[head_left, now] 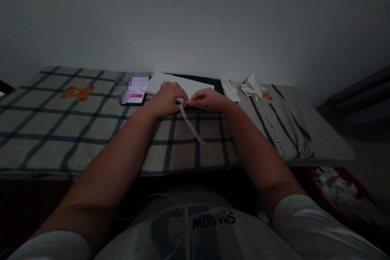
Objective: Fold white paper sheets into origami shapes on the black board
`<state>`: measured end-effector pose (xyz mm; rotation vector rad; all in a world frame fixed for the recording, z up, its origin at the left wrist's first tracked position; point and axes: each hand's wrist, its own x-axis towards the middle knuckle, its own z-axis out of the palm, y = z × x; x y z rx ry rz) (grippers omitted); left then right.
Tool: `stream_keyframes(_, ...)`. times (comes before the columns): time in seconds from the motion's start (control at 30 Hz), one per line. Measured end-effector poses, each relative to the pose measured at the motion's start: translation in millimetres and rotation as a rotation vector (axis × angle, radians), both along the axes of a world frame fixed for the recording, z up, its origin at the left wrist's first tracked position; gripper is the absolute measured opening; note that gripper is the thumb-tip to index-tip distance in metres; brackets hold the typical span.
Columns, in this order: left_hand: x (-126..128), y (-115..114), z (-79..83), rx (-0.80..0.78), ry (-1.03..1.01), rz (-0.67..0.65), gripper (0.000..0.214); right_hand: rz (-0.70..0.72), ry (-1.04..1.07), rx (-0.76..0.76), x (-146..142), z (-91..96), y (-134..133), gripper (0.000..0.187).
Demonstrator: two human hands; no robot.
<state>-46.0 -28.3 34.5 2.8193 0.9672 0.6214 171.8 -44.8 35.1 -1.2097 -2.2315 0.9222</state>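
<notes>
A narrow white strip with a row of dark holes (191,125) hangs from my fingers over the cloth's front part, curving down to the right. My left hand (166,98) pinches it at its upper end. From the right, my right hand (209,98) meets it, thumb and fingertips pinched on the same strip, close to the left fingertips. Behind and under both hands lie white paper sheets (189,84) on a flat black board-like object (217,86). A thin pale edge sticks out to the left of my left hand; I cannot tell what it belongs to.
A phone or tablet with a lit screen (138,89) lies left of the paper. Crumpled paper scraps (252,86) sit to the right. A checked cloth (91,130) covers the surface against a wall. Lower right stands a red container (359,187) of scraps. A white cable (161,195) crosses my lap.
</notes>
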Motion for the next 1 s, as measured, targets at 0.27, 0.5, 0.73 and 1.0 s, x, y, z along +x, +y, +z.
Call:
stream_keyframes(0.27, -1.7, 1.2, -0.6, 0.007, 0.006, 0.002, 0.027, 0.01, -0.024, 0.078, -0.8, -0.7, 1.7, 0.036)
stream_keyframes(0.5, -0.8, 0.0, 1.3, 0.011, 0.004, 0.02, 0.025, -0.015, -0.017, 0.046, 2.6, -1.1, 2.3, 0.037)
stream_keyframes(0.73, 0.5, 1.4, -0.8, 0.014, 0.024, 0.013, 0.025, 0.012, -0.027, 0.02, 0.5, 0.7, -0.4, 0.031)
stream_keyframes(1.0, -0.9, 0.5, 1.1, 0.028, 0.035, 0.027, 0.026, -0.003, -0.01, 0.048, 0.5, -0.1, 0.5, 0.034)
